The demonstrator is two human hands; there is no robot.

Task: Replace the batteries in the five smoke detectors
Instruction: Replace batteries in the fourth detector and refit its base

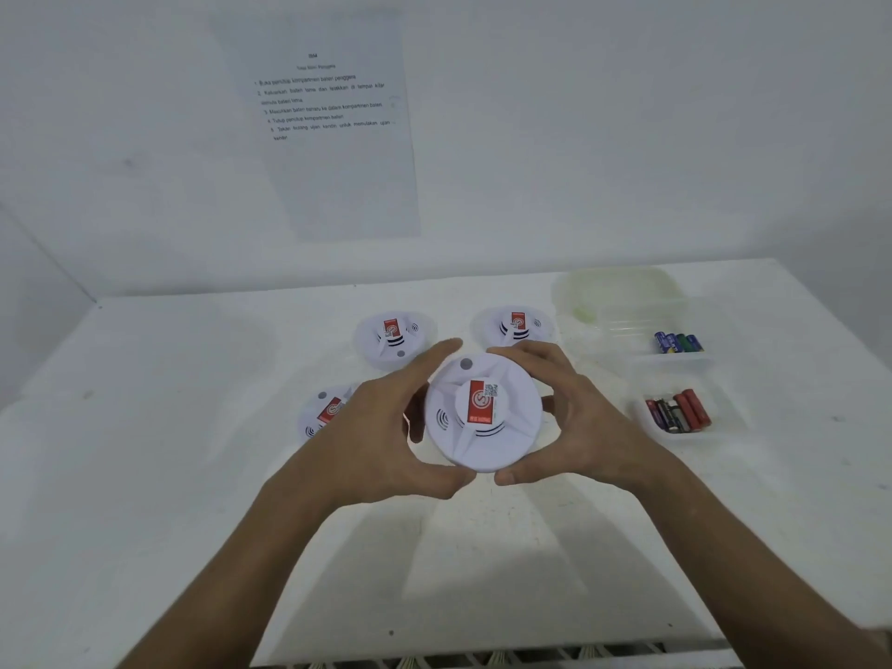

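A round white smoke detector (482, 412) with a red label is held above the table between both hands, face up. My left hand (386, 427) grips its left rim, thumb below and fingers curled over the top. My right hand (574, 417) grips the right rim the same way. Three more white detectors lie on the table: one at back left (393, 338), one at back right (514, 325), and one at left (326, 412) partly hidden by my left hand. Blue and green batteries (678, 342) sit in a clear tray; red and dark batteries (678, 410) sit in a nearer tray.
A clear lidded plastic container (618, 292) stands at the back right of the white table (193, 427). A printed instruction sheet (328, 127) hangs on the white wall behind. The table's front edge (482, 654) runs along the bottom of the view.
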